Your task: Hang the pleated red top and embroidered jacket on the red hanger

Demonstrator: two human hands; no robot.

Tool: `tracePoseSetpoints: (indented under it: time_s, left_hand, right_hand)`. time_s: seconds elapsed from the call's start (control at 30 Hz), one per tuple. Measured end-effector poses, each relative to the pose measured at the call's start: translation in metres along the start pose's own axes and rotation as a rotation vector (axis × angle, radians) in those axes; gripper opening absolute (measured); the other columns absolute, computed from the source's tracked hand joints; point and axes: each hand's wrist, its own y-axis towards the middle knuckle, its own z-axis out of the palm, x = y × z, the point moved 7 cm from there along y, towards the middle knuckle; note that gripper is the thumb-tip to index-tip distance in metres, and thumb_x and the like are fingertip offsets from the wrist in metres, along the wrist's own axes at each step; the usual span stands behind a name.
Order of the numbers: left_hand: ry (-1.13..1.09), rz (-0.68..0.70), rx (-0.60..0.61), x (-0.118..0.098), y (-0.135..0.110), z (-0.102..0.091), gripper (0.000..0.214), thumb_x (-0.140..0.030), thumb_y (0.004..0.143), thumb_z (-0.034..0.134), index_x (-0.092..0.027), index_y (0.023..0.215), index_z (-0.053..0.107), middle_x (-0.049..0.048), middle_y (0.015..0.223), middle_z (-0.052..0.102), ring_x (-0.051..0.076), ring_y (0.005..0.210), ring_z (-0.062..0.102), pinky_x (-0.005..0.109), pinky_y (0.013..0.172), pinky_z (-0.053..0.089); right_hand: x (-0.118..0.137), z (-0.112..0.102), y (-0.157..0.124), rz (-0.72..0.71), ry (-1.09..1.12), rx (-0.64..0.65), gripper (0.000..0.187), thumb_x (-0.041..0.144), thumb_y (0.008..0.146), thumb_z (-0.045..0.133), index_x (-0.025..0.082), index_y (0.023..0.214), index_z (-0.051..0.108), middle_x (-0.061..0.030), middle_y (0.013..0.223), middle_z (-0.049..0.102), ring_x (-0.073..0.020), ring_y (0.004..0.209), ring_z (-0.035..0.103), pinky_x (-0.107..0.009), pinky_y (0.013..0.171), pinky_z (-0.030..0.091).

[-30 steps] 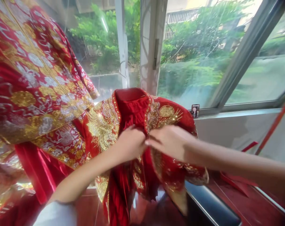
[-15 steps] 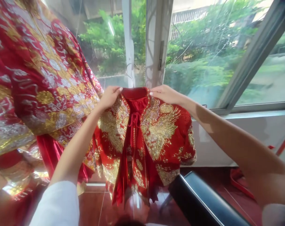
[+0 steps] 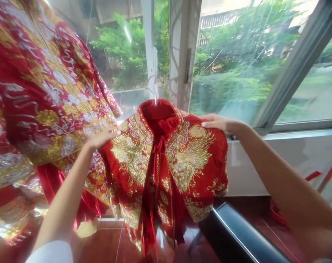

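A red jacket (image 3: 193,157) with gold and silver embroidery hangs upright in front of me, its front parted below the tied neck cord. The metal hook of a hanger (image 3: 155,95) rises from its collar; the rest of the hanger is hidden inside. At the jacket's left shoulder, my left hand (image 3: 107,138) is closed with the thumb on top of the cloth. My right hand (image 3: 216,122) pinches the opposite shoulder, thumb in front and fingers partly behind. Red inner cloth shows between the two front panels.
To the left stands a larger red embroidered gown (image 3: 58,91), close to my left forearm. A black box-like piece (image 3: 245,226) with a shiny top juts in at lower right. Behind is a sliding window (image 3: 237,73). Reddish tiles (image 3: 105,237) cover the floor.
Both hands have moved apart from the collar out to the shoulders. The collar now stands open with the hanger hook plainly visible above it.
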Motion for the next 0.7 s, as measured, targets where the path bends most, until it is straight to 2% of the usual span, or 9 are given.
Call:
tracePoseSetpoints:
  time_s: [0.07, 0.13, 0.2, 0.27, 0.37, 0.47, 0.53, 0.6, 0.7]
  left_hand:
    - [0.023, -0.054, -0.187, 0.001, -0.016, 0.011, 0.048, -0.064, 0.073, 0.057, -0.017, 0.080, 0.065, 0.0056, 0.076, 0.064, 0.023, 0.074, 0.060, 0.037, 0.076, 0.050]
    - [0.221, -0.104, -0.478, -0.014, -0.030, 0.022, 0.043, -0.056, 0.078, 0.058, -0.016, 0.092, 0.065, 0.0090, 0.084, 0.066, 0.027, 0.081, 0.061, 0.042, 0.082, 0.049]
    - [0.470, -0.143, -0.787, -0.038, -0.042, 0.033, 0.045, -0.046, 0.084, 0.057, -0.011, 0.113, 0.061, 0.0174, 0.106, 0.065, 0.034, 0.103, 0.058, 0.050, 0.095, 0.043]
    - [0.594, -0.142, -0.937, -0.057, -0.048, 0.050, 0.056, -0.040, 0.088, 0.053, -0.005, 0.131, 0.049, 0.0250, 0.128, 0.055, 0.039, 0.125, 0.045, 0.054, 0.107, 0.032]
    - [0.556, -0.066, -1.003, -0.062, -0.063, 0.084, 0.070, -0.044, 0.091, 0.046, -0.004, 0.145, 0.029, 0.0264, 0.146, 0.038, 0.037, 0.141, 0.027, 0.054, 0.116, 0.020]
    - [0.516, -0.023, -0.967, -0.044, -0.092, 0.141, 0.092, -0.057, 0.084, 0.053, -0.010, 0.151, 0.013, 0.0265, 0.154, 0.024, 0.039, 0.146, 0.013, 0.062, 0.116, 0.013]
    - [0.573, -0.077, -0.838, -0.022, -0.109, 0.188, 0.096, -0.060, 0.076, 0.062, -0.010, 0.148, 0.023, 0.0314, 0.150, 0.026, 0.046, 0.144, 0.016, 0.071, 0.111, 0.014]
    - [0.619, -0.140, -0.735, 0.002, -0.123, 0.222, 0.073, -0.045, 0.081, 0.061, -0.010, 0.140, 0.039, 0.0332, 0.145, 0.034, 0.047, 0.138, 0.028, 0.071, 0.107, 0.021]
    - [0.621, -0.147, -0.701, 0.026, -0.143, 0.231, 0.046, -0.024, 0.085, 0.052, -0.008, 0.128, 0.052, 0.0292, 0.133, 0.051, 0.040, 0.126, 0.048, 0.060, 0.105, 0.035]
  right_hand:
    - [-0.002, 0.007, -0.010, -0.007, -0.052, -0.206, 0.054, 0.055, 0.073, 0.065, 0.019, 0.113, 0.069, -0.0080, 0.103, 0.073, -0.0251, 0.088, 0.068, -0.038, 0.076, 0.055]
    - [0.005, 0.013, -0.022, -0.024, -0.246, -0.521, 0.049, 0.052, 0.077, 0.064, 0.019, 0.112, 0.069, -0.0102, 0.106, 0.072, -0.0278, 0.093, 0.067, -0.041, 0.079, 0.053]
    - [0.015, 0.021, -0.036, 0.014, -0.457, -0.826, 0.044, 0.049, 0.080, 0.062, 0.018, 0.112, 0.069, -0.0132, 0.106, 0.071, -0.0311, 0.095, 0.065, -0.046, 0.083, 0.051]
    - [0.019, 0.033, -0.044, 0.035, -0.573, -1.010, 0.043, 0.046, 0.084, 0.059, 0.017, 0.114, 0.067, -0.0160, 0.108, 0.069, -0.0333, 0.099, 0.064, -0.050, 0.087, 0.048]
    - [0.018, 0.063, -0.055, -0.088, -0.611, -1.199, 0.050, 0.043, 0.087, 0.054, 0.014, 0.128, 0.057, -0.0193, 0.129, 0.059, -0.0352, 0.120, 0.053, -0.057, 0.101, 0.039]
    - [0.001, 0.120, -0.065, -0.105, -0.666, -1.244, 0.069, 0.049, 0.083, 0.058, 0.015, 0.141, 0.041, -0.0229, 0.148, 0.037, -0.0413, 0.139, 0.029, -0.068, 0.107, 0.023]
    - [-0.019, 0.164, -0.064, -0.042, -0.682, -1.114, 0.076, 0.052, 0.078, 0.062, 0.013, 0.140, 0.041, -0.0277, 0.150, 0.029, -0.0471, 0.141, 0.020, -0.074, 0.104, 0.020]
    - [-0.038, 0.196, -0.067, 0.024, -0.655, -1.017, 0.064, 0.046, 0.082, 0.058, 0.013, 0.136, 0.046, -0.0289, 0.147, 0.032, -0.0461, 0.140, 0.024, -0.072, 0.103, 0.024]
    - [-0.053, 0.209, -0.081, 0.006, -0.583, -1.027, 0.043, 0.034, 0.088, 0.049, 0.016, 0.127, 0.056, -0.0244, 0.139, 0.045, -0.0372, 0.133, 0.041, -0.062, 0.104, 0.036]
